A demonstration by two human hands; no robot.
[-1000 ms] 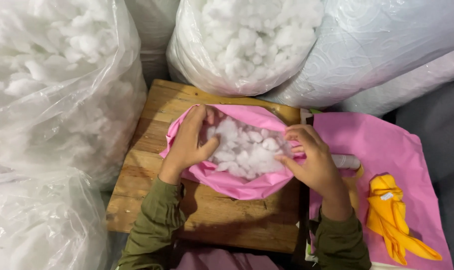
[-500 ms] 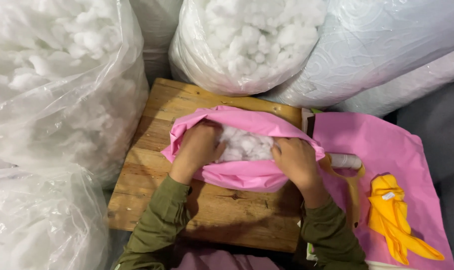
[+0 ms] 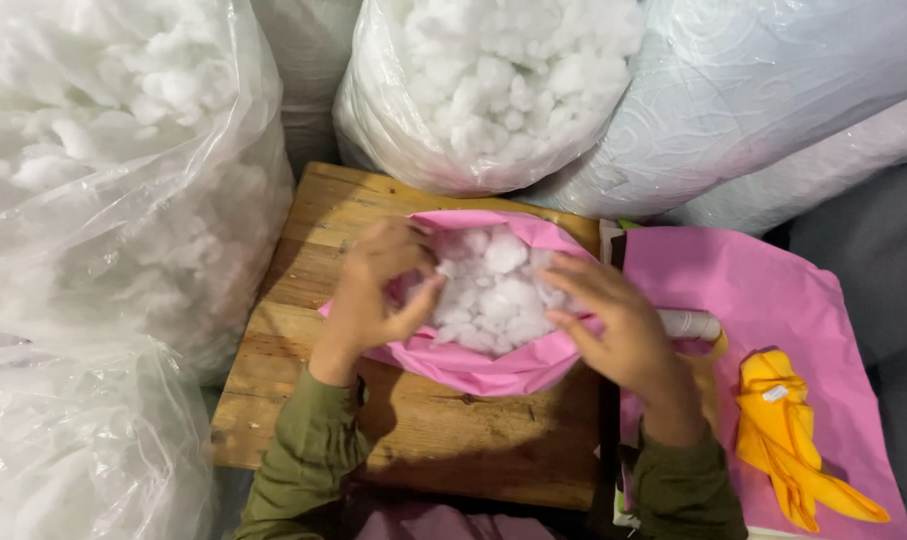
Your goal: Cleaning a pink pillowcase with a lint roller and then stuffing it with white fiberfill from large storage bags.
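A pink fabric cover (image 3: pixel 493 370) lies on a small wooden table (image 3: pixel 303 340), its opening spread wide and full of white fluffy stuffing (image 3: pixel 493 290). My left hand (image 3: pixel 378 290) grips the cover's left edge, fingers curled into the stuffing. On the right rim of the opening rests my right hand (image 3: pixel 613 325), fingers spread and pressing the fabric and stuffing. Both sleeves are olive green.
Big clear plastic bags of white stuffing stand at the left (image 3: pixel 103 200) and behind the table (image 3: pixel 493 80). A pale patterned fabric roll (image 3: pixel 753 100) lies at the back right. Flat pink fabric (image 3: pixel 773 300) with a yellow cloth piece (image 3: pixel 788 430) lies on the right.
The cover's opening, pulled nearly closed half a second ago, is spread wide again. Both hands moved apart to its edges, exposing the stuffing.
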